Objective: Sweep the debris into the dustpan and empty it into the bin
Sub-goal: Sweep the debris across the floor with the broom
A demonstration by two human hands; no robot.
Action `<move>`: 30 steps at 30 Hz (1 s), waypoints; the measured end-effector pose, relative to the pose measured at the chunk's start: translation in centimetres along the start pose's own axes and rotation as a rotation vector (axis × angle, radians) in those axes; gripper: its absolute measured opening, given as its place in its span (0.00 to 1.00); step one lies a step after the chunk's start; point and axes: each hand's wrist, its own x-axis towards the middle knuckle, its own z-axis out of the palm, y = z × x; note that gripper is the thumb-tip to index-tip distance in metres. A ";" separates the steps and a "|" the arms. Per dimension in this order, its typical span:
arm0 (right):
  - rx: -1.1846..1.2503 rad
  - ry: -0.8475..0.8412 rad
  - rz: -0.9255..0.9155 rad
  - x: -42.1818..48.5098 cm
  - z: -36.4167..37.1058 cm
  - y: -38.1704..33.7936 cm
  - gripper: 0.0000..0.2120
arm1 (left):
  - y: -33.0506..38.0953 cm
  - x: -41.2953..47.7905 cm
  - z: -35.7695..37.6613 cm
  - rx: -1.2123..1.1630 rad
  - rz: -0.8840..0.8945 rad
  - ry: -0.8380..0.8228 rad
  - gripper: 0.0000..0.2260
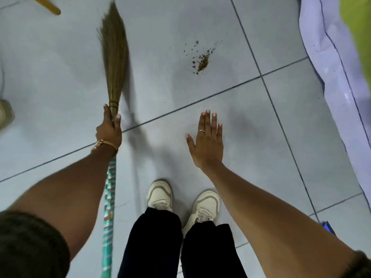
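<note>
A straw broom [114, 57] with a green-and-white wrapped handle points away from me over the grey tiled floor. My left hand [109, 129] grips it where the bristles are bound to the handle. A small pile of brown debris [202, 61] lies on the tile to the right of the bristles, with loose specks scattered above it. My right hand [207, 141] hovers flat with fingers spread, holding nothing, below the debris. No dustpan or bin shows in the head view.
My two white shoes [160, 195] stand on the tiles near the bottom centre. A pale lilac sheet [331, 63] covers the floor at the right edge. A wooden stick end [48, 6] pokes in at the top left. A beige object [6, 113] sits at the left edge.
</note>
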 end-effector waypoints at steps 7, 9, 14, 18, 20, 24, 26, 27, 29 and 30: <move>-0.029 0.000 0.019 2.6 3.4 1.8 0.35 | 1.0 0.0 5.9 -0.142 0.063 -0.148 0.24; -0.032 0.011 0.023 3.0 3.4 2.1 0.35 | 2.7 -0.8 7.8 -0.152 0.101 -0.181 0.24; -0.020 0.016 0.043 2.9 2.2 2.0 0.34 | 5.4 -3.0 9.8 -0.126 0.197 -0.244 0.24; -0.032 0.007 0.059 1.6 0.9 2.3 0.34 | 5.8 -5.1 8.5 -0.106 0.260 -0.312 0.25; -0.031 0.005 0.068 1.1 0.1 2.4 0.35 | 5.7 -5.6 6.7 -0.093 0.308 -0.338 0.25; -0.009 0.005 0.087 0.6 -1.6 2.5 0.35 | 6.8 -4.8 2.3 -0.034 0.511 -0.286 0.25; 0.012 0.018 0.090 1.0 -2.4 2.4 0.34 | 9.2 -2.2 0.7 0.013 0.631 -0.238 0.26; 0.017 0.023 0.096 1.3 -2.8 2.3 0.34 | 11.0 -0.5 0.1 0.045 0.680 -0.224 0.26; 0.018 0.026 0.106 2.1 -3.5 2.1 0.34 | 15.6 2.8 -0.9 0.135 0.758 -0.197 0.27; 0.019 0.027 0.110 2.4 -3.8 1.9 0.34 | 18.1 4.2 -1.3 0.183 0.782 -0.183 0.27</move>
